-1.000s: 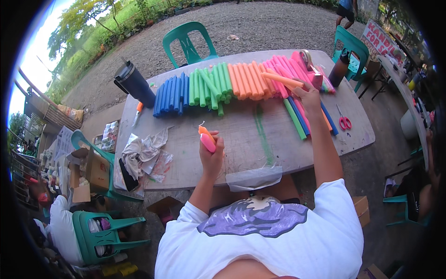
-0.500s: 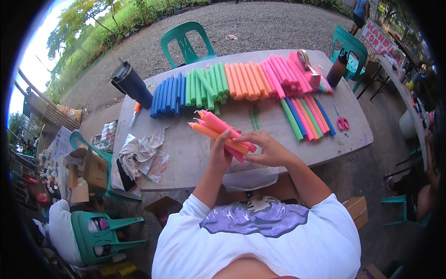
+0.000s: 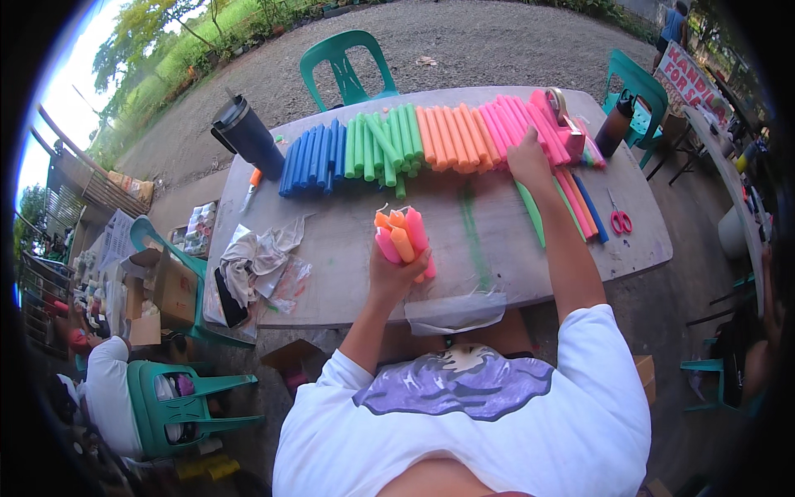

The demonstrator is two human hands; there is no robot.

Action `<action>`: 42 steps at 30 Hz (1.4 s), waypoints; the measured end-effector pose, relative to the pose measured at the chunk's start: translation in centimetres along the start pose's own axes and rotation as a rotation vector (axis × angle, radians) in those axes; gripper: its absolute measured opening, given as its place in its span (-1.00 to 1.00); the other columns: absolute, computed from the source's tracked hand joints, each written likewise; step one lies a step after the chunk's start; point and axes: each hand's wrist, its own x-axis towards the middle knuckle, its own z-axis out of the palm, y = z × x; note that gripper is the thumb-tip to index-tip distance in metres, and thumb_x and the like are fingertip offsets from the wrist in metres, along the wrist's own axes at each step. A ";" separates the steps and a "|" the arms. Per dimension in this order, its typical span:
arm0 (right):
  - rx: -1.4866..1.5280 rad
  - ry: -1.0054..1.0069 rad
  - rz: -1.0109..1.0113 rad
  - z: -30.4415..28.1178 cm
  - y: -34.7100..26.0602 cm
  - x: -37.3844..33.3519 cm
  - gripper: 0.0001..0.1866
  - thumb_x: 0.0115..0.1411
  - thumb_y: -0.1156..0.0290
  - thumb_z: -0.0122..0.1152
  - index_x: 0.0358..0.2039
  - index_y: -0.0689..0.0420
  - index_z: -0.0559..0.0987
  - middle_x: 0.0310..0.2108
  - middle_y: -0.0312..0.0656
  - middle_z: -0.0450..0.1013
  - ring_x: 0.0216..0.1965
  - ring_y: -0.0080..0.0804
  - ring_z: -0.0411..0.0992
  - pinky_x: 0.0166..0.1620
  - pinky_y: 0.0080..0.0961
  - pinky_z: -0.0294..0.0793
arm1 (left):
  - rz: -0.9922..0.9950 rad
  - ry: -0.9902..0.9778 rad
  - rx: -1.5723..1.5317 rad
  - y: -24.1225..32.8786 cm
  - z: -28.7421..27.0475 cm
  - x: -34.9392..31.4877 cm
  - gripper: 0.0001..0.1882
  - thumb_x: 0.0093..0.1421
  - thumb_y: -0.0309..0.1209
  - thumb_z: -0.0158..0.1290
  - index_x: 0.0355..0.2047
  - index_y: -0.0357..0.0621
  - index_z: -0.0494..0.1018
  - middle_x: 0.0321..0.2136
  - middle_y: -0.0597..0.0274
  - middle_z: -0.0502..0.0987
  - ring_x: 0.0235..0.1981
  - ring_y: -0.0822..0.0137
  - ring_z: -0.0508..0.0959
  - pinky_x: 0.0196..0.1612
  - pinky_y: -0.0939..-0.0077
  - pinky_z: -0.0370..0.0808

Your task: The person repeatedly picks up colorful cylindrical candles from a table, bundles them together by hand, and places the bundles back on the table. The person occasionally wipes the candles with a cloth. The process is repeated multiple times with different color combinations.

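Note:
My left hand (image 3: pixel 391 278) is closed around a bundle of pink and orange candles (image 3: pixel 402 236), held upright above the near part of the table with white wicks showing at the top. My right hand (image 3: pixel 528 159) reaches out to the pile of pink candles (image 3: pixel 556 137) and overlaps its near edge; how its fingertips sit is hard to make out. Left of that pile lie orange candles (image 3: pixel 451 137), green candles (image 3: pixel 373 149) and blue candles (image 3: pixel 310 157). Beneath my right forearm is a row of mixed-colour candles (image 3: pixel 602 219), partly covered.
Pink-handled scissors (image 3: pixel 619 220) lie at the right, near a tape dispenser (image 3: pixel 567 132) and a dark bottle (image 3: pixel 614 124). At the left are a dark tumbler (image 3: pixel 244 132), an orange-handled knife (image 3: pixel 252 186), a crumpled cloth (image 3: pixel 252 261) and a phone (image 3: pixel 231 300). Green chairs (image 3: pixel 348 66) stand around the table.
My right hand has left the bundle and moved out to the pink pile. My left hand keeps the candles and has turned them from slanting to upright.

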 end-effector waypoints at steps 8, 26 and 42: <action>0.933 -0.205 -0.250 0.5 -0.6 -13.5 -0.77 0.24 0.40 0.07 -0.12 0.17 0.35 -0.35 -0.28 0.38 -0.37 -0.64 0.33 -0.33 -0.64 0.33 | 0.050 -0.005 0.130 -3.0 -0.6 -0.4 -0.34 -0.09 -0.50 0.30 0.01 -0.19 0.22 -0.21 0.23 0.46 -0.23 0.42 0.50 -0.17 0.52 0.49; 1.032 -0.322 -0.692 4.1 -4.5 -20.8 -0.21 0.12 -0.19 0.09 0.12 0.20 0.26 0.01 0.03 0.32 0.01 -0.02 0.31 0.09 -0.21 0.26 | 0.387 0.089 0.228 -5.4 0.2 -1.4 -0.16 0.00 0.29 0.07 -0.04 -0.21 0.18 -0.22 0.08 0.46 -0.23 0.17 0.54 -0.21 0.30 0.48; 1.089 -0.416 -0.667 5.6 -3.6 -20.7 -0.21 0.17 -0.29 -0.09 0.09 0.19 0.22 -0.01 -0.03 0.28 0.01 -0.19 0.31 0.08 -0.30 0.27 | 0.415 0.069 0.261 -5.0 0.5 -1.7 -0.10 -0.05 0.27 0.14 0.01 -0.21 0.15 -0.14 0.02 0.44 -0.17 0.11 0.53 -0.16 0.24 0.47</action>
